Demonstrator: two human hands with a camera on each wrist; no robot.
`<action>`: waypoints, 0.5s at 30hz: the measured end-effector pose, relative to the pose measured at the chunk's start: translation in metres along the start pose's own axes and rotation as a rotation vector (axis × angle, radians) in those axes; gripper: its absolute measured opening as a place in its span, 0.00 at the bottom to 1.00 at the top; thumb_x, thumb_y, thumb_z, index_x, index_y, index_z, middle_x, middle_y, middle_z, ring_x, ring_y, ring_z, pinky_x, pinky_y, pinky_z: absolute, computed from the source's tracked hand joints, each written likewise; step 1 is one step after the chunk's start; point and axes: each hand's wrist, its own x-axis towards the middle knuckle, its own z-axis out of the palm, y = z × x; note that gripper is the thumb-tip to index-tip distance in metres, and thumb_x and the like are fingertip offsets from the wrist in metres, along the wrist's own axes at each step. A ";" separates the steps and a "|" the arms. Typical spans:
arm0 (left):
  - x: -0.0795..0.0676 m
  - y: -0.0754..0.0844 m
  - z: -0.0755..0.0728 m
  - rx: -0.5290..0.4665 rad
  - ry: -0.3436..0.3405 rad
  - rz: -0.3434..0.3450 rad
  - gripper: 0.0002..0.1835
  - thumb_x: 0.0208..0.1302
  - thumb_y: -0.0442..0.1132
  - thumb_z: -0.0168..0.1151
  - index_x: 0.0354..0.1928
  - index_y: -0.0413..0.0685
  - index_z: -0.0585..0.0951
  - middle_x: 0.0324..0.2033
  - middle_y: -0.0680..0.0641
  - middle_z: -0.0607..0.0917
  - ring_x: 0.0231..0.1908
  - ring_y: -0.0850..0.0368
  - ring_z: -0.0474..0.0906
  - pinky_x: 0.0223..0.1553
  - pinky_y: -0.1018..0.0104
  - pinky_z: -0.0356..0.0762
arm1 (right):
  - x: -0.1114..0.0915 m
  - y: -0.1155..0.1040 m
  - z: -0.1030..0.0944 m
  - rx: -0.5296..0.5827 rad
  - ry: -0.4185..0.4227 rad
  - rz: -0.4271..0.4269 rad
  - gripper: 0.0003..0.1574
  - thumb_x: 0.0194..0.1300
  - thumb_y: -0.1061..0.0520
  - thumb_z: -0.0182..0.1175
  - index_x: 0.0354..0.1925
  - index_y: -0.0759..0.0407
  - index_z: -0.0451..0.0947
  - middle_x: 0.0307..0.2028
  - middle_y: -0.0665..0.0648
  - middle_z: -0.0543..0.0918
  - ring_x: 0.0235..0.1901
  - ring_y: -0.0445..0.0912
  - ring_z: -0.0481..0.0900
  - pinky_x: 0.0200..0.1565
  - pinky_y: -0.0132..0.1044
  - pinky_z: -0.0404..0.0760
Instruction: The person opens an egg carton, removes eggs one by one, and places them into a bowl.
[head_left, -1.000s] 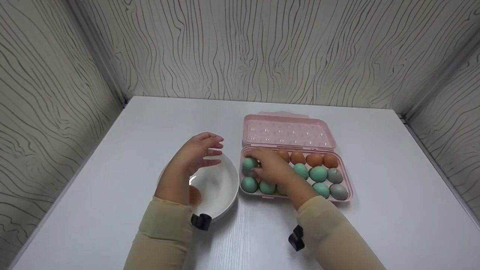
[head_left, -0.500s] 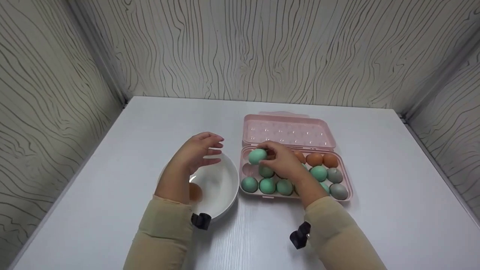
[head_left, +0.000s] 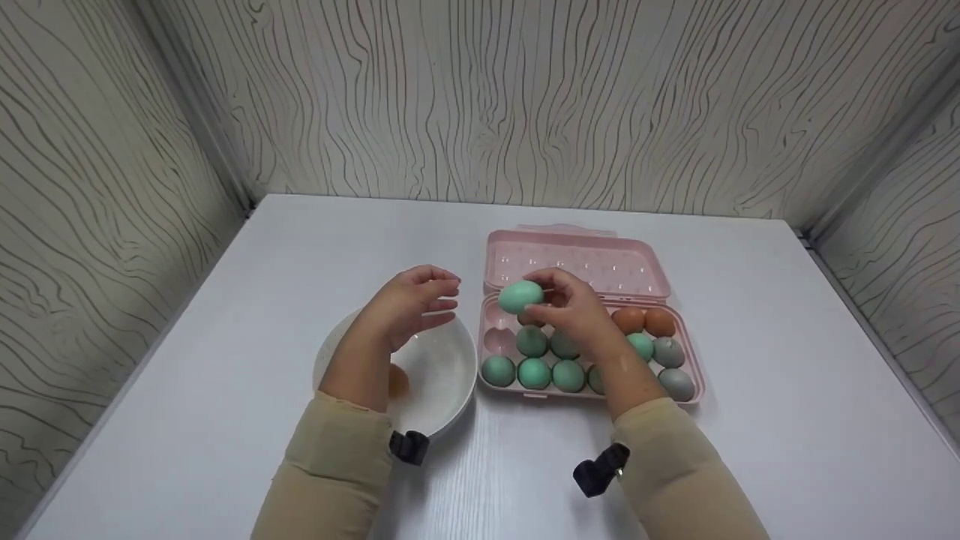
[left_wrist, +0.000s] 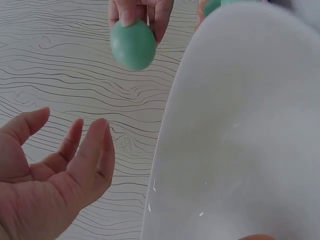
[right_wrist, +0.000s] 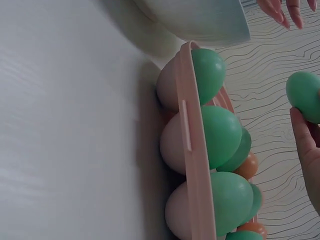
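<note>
My right hand (head_left: 574, 311) pinches a green egg (head_left: 520, 297) between thumb and fingers, raised above the left end of a pink egg carton (head_left: 501, 341). The same egg hangs from the fingertips at the top of the left wrist view. My left hand (head_left: 409, 304) hovers over a white bowl (head_left: 442, 375), fingers loosely bent and apart, holding nothing. A brown egg (head_left: 398, 381) lies in the bowl, partly hidden by the left forearm. Green, brown and grey eggs fill much of the carton, some covered by my right hand and wrist.
The carton's pink lid (head_left: 574, 262) lies open towards the back. Both bowl and carton stand on a white table (head_left: 765, 337), the bowl just left of the carton. Wood-patterned panels (head_left: 480, 97) rise at the back and sides.
My right hand has picked the green egg out of the left end of the middle row and lifted it, leaving a bare pink hollow. The left hand has shifted slightly to the right.
</note>
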 end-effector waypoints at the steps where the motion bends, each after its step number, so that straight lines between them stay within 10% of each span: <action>1: 0.000 0.000 0.002 0.004 -0.006 0.003 0.11 0.61 0.42 0.59 0.45 0.47 0.76 0.46 0.45 0.77 0.47 0.52 0.77 0.46 0.64 0.77 | -0.001 -0.002 0.001 0.021 -0.003 0.003 0.27 0.56 0.57 0.64 0.54 0.56 0.69 0.49 0.59 0.72 0.44 0.54 0.78 0.46 0.39 0.78; 15: -0.005 -0.001 0.016 -0.071 -0.115 0.104 0.15 0.61 0.38 0.59 0.50 0.44 0.74 0.48 0.44 0.76 0.48 0.51 0.76 0.49 0.61 0.75 | -0.006 -0.026 0.025 0.239 -0.005 -0.011 0.28 0.58 0.62 0.62 0.56 0.62 0.66 0.51 0.60 0.72 0.50 0.50 0.75 0.50 0.40 0.76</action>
